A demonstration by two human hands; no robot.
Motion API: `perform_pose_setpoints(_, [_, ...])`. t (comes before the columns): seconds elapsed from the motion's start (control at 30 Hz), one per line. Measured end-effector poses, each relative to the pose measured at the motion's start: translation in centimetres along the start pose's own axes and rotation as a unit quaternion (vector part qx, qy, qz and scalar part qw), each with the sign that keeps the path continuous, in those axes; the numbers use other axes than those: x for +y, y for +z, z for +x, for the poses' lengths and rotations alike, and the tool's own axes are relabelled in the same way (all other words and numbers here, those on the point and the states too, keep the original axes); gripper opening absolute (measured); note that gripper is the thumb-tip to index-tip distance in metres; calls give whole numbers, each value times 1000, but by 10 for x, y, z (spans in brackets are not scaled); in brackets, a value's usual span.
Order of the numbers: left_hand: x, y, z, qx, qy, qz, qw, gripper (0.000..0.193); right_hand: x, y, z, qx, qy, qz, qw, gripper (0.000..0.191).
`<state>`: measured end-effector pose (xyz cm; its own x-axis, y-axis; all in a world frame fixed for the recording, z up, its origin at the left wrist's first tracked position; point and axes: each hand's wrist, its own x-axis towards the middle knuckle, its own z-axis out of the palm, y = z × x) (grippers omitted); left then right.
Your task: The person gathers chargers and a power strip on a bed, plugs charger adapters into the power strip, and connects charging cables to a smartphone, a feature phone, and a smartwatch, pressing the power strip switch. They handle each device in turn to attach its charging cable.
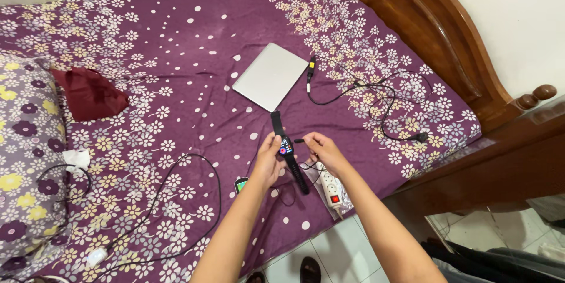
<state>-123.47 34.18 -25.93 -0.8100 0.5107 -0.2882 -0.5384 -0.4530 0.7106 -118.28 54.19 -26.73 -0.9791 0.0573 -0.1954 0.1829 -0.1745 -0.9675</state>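
My left hand [268, 159] holds a black smartwatch [286, 147] with a lit screen; its strap runs up and down past my fingers. Just to its right, my right hand [321, 150] pinches a small black charger plug [299, 140] with its tip close to the watch body. A thin black cable [306, 168] drops from that hand toward a white power strip [331, 189] with a red switch, lying at the bed's near edge. Both hands hover above the purple flowered bedsheet [194, 53].
A silver closed laptop [269, 75] lies on the bed beyond my hands, with a black cable [376, 97] looping to its right. A dark red cloth [88, 91], a flowered pillow [23, 159], more black cables [176, 200] and a small phone-like device [241, 185] lie left. A wooden footboard [447, 41] borders the right.
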Motion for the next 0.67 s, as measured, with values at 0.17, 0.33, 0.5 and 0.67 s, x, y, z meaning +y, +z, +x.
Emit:
perform_pose_setpoints(0.17, [5, -3, 10, -47, 17, -137, 989, 35, -11, 2, 3, -19, -20, 7, 1000, 23])
perform_pose_setpoints(0.33, [0, -5, 24, -114, -13, -261, 958, 32, -14, 8, 10, -41, -30, 10, 999, 23])
perform_pose_setpoints(0.5, [2, 9, 26, -153, -9, -231, 961, 45, -11, 10, 13, -54, -36, -10, 998, 26])
perform_pose_setpoints(0.67, [24, 32, 7, -135, 13, -151, 979, 58, -14, 9, 10, -88, -35, 87, 992, 26])
